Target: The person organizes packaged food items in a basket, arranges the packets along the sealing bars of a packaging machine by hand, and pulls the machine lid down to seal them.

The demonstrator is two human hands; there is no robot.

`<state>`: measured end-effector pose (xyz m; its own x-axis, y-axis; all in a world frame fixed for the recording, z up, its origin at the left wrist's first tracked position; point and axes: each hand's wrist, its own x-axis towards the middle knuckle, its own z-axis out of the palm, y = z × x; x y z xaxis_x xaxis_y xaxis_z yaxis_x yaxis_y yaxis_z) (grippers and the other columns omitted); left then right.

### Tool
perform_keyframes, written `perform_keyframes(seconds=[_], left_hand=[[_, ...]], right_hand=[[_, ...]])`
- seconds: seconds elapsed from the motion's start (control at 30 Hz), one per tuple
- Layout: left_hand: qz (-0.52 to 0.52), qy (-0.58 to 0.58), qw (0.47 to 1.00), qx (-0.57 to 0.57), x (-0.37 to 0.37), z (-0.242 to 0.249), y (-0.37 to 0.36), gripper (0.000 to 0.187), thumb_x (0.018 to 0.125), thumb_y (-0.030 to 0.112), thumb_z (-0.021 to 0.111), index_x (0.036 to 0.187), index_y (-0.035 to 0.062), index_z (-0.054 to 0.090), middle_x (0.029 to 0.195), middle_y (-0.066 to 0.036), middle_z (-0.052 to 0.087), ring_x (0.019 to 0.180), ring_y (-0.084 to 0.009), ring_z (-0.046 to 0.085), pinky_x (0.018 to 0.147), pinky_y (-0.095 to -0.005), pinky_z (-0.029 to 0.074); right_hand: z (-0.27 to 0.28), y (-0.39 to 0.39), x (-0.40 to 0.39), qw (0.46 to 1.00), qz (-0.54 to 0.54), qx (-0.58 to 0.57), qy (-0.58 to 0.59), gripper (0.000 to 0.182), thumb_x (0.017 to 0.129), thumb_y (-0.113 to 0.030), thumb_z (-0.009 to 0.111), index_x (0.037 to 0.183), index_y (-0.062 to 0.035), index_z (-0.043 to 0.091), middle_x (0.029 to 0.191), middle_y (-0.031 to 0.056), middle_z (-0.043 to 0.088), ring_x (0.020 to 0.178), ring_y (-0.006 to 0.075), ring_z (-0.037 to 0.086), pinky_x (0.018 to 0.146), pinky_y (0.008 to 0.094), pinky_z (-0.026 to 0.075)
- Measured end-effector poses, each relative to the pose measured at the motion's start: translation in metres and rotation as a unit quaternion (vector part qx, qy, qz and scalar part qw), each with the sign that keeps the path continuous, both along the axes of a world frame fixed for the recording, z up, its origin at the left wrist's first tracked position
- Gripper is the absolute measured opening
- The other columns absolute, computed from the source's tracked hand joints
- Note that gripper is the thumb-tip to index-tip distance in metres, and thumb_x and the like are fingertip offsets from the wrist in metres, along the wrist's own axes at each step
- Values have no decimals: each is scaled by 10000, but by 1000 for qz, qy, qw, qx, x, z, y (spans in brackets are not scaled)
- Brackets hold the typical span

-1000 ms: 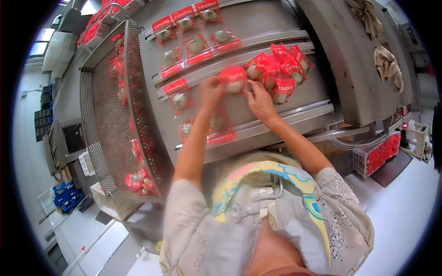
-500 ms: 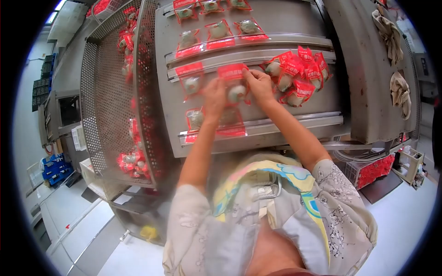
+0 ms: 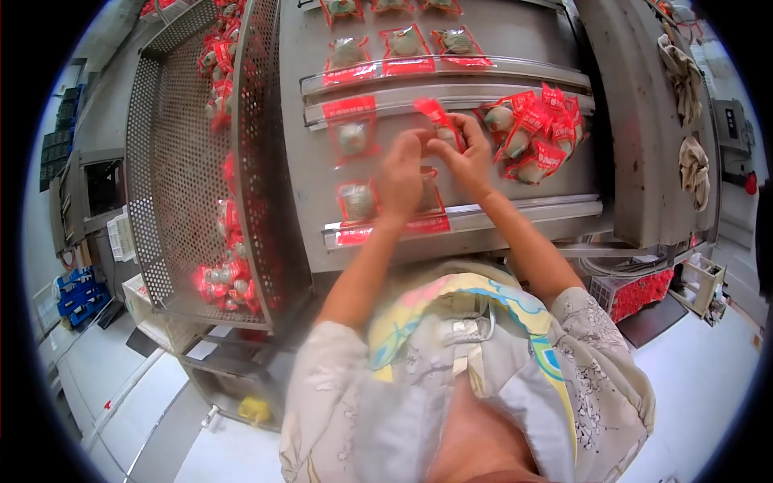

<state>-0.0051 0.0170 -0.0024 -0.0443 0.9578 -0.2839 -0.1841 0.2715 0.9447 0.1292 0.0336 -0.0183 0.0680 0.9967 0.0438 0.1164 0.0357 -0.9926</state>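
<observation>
Over the steel table [image 3: 475, 211], both my hands meet at a red-and-clear egg packet [image 3: 439, 117] tilted up between them. My right hand [image 3: 467, 157] wraps its fingers round the packet. Slightly blurred, my left hand [image 3: 403, 173] is closed at the packet's lower left side, its fingertips partly hidden. An egg packet [image 3: 352, 137] lies flat left of my hands, with another packet [image 3: 356, 201] below it. Partly behind my left hand is one more packet [image 3: 432, 201]. Just right of my right hand is a heap of egg packets [image 3: 535, 133].
Metal rails [image 3: 451, 95] cross the table, with rows of egg packets [image 3: 407, 48] beyond. On the left stands a perforated metal bin [image 3: 177, 177] with red packets along its side. Cloths [image 3: 694, 173] hang at right. A crate of red packets [image 3: 642, 294] sits low right.
The packet between my hands was lying flatter and is now lifted and tilted, its egg mostly covered by my fingers. My hands have drawn closer together. The view has shifted slightly.
</observation>
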Motion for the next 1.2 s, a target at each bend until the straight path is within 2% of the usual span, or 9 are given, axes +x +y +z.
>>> perform_keyframes(seconds=[0.07,0.2,0.33,0.63,0.77,0.87,0.93,1.07,1.2], left_hand=[[37,5,999,3,3,0,4,278,981,256,518,1132,23,540,1015,-50,644,900,-114,633,644,-234,502],[86,65,994,19,4,-36,11,333,946,259,591,1179,32,520,1002,-3,619,816,-71,592,701,-225,468],[59,-84,990,-93,1,-24,17,319,945,288,588,1089,4,605,887,-10,623,778,-64,553,708,-234,460],[117,23,993,14,-5,-27,16,205,954,153,565,1019,-19,653,845,24,629,726,-38,526,634,-201,440],[138,83,984,74,-10,-53,18,201,948,127,545,1048,-20,639,833,7,629,685,-37,532,591,-199,448],[125,122,984,-32,-17,-59,17,200,939,134,537,1066,7,625,817,-2,634,657,-47,561,553,-212,472],[120,27,988,-91,-16,-46,18,248,919,138,539,1078,-38,611,819,-45,634,664,-92,582,554,-251,466],[133,-83,968,-196,-14,-52,26,288,896,125,548,1118,-53,593,809,-60,628,623,-114,582,500,-285,452],[147,-93,966,-191,-9,-63,36,189,914,110,531,1085,56,588,867,-9,645,652,-77,607,526,-232,489]], right_hand=[[-9,7,7,986,-8,-107,126,271,889,-162,660,1119,-31,601,964,19,640,869,67,576,790,226,462],[-1,9,6,911,-17,-192,364,169,931,-191,609,1032,-58,634,936,19,672,831,88,625,742,241,500],[-14,7,1,894,1,-219,390,181,929,-223,612,990,-57,647,920,19,674,812,93,631,713,247,508],[-10,21,-2,964,-11,-211,164,237,902,-247,648,887,-13,687,705,-22,630,624,33,548,526,199,399],[-51,41,7,971,21,-236,-19,330,849,-309,668,763,7,708,584,52,631,542,96,577,515,265,436],[-55,50,7,962,37,-227,-150,391,804,-371,682,728,11,712,572,111,634,514,148,589,531,315,453],[-46,56,10,943,54,-261,-198,404,784,-394,679,749,7,716,603,133,645,512,174,592,541,340,455],[-68,65,13,959,28,-248,-133,358,791,-349,679,747,5,714,579,101,637,512,141,579,531,315,447],[-59,60,9,974,-43,-202,-93,329,786,-312,689,730,13,704,562,79,626,511,111,559,525,296,437]])
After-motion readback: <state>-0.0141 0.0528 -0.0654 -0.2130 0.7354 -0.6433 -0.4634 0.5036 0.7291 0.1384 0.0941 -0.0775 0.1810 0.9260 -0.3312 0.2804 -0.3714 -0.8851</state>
